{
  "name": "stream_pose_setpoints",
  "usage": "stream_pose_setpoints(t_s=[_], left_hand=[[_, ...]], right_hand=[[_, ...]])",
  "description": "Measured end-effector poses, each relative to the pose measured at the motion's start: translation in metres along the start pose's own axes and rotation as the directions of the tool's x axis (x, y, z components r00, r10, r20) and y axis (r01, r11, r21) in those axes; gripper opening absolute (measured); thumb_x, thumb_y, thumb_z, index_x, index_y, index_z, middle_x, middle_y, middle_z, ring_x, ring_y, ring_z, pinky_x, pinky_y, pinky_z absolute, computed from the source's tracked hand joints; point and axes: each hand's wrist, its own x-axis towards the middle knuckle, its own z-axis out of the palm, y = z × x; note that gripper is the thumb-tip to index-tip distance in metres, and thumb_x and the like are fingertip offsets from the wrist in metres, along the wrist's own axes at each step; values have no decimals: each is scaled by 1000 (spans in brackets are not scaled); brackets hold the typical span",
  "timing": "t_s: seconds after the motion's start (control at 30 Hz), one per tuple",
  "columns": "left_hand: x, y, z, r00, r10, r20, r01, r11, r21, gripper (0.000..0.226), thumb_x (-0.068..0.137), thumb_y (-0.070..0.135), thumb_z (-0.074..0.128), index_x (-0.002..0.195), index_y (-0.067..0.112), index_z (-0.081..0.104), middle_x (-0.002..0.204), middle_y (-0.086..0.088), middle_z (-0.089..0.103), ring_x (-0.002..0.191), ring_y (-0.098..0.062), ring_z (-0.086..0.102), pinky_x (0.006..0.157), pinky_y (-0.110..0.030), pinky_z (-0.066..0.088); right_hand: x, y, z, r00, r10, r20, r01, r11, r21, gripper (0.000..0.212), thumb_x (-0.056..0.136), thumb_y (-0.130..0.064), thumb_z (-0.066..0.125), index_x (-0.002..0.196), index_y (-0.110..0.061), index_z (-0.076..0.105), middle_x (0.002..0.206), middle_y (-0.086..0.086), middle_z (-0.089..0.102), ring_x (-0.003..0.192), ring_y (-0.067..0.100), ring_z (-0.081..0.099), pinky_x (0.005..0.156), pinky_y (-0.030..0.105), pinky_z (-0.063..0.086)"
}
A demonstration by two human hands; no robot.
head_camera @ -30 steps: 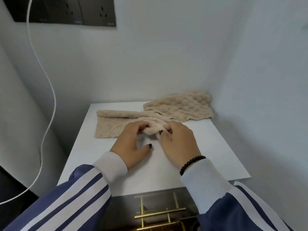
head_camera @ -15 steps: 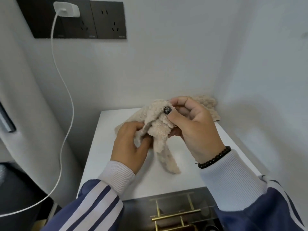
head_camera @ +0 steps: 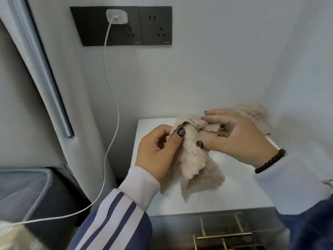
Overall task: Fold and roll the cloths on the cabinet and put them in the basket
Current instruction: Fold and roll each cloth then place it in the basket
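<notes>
Beige fleece cloth (head_camera: pixel 193 159) is lifted off the white cabinet top (head_camera: pixel 234 192), bunched between both hands, loose tails hanging below the fingers and not rolled. Left hand (head_camera: pixel 156 156) pinches the upper edge — thumb over the front of the fabric, other fingers curled behind. Right hand (head_camera: pixel 237 138) grips the same bundle from the other side, thumb tip pressed against the fabric just below the left thumb, index finger stretched along the top fold. Second cloth (head_camera: pixel 255 118) of the same textured beige lies flat on the cabinet behind the right hand's knuckles, partly hidden by it.

Risks, as a judgement: the bundle looks loose, so any roll could unwind if either pinch slackens, and the hanging tails could drag or snag on the cabinet edge. Uneven layers mean a lumpy roll that won't hold.

Containers: no basket clearly identifiable in view. A dark bin (head_camera: pixel 36 192) sits low, well away beyond the left wrist — contents can't be made out. A white charger cable (head_camera: pixel 111 123) hangs from the wall socket (head_camera: pixel 117 17) above the left fingers.
</notes>
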Motion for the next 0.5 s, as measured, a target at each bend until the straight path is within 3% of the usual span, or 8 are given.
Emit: stream_pose_setpoints(t_s=[0.1,0.2,0.27,0.33,0.43,0.5], left_hand=[[1,0,-4,998,0,-66,0,1000,-10,17,90,18,62,73,16,64,65,12,59,63,-6,53,59,-18,45],[-4,3,-9,996,-5,-90,3,1000,-30,14,89,13,63,76,15,65,67,10,64,65,-7,57,62,-21,49],[-10,1,-12,999,-31,-36,32,999,13,9,86,14,67,78,18,66,70,-3,66,67,-14,59,64,-34,52],[-18,-4,-15,996,-74,56,65,988,140,10,82,15,73,80,23,67,77,-13,66,67,-23,58,66,-43,53],[-30,-9,-20,973,-139,185,76,947,312,17,79,11,73,82,27,69,78,-4,70,73,-22,64,70,-36,54],[-34,-11,-26,963,-158,218,74,935,348,15,81,9,71,84,24,70,78,2,71,73,-16,66,70,-29,55]], right_hand=[[2,-1,2,997,-28,-70,26,999,-31,20,69,-22,82,86,-30,73,95,-20,65,61,-1,53,62,11,45],[2,2,-12,988,3,-158,4,999,40,13,80,-13,73,76,-26,74,60,-14,62,50,2,47,55,18,42],[-1,2,-26,979,24,-201,-10,998,68,8,83,-12,70,80,-18,73,57,0,60,48,7,46,53,22,44],[-7,3,-38,972,14,-233,-1,998,59,7,85,-13,69,79,-16,69,61,3,55,47,5,42,49,15,38],[-20,6,-52,970,45,-239,-18,993,114,10,79,-13,75,74,-20,70,57,-6,55,50,5,43,51,11,39],[-29,7,-62,986,77,-148,-57,989,134,12,71,-10,80,72,-19,72,59,-4,59,55,8,49,61,17,45]])
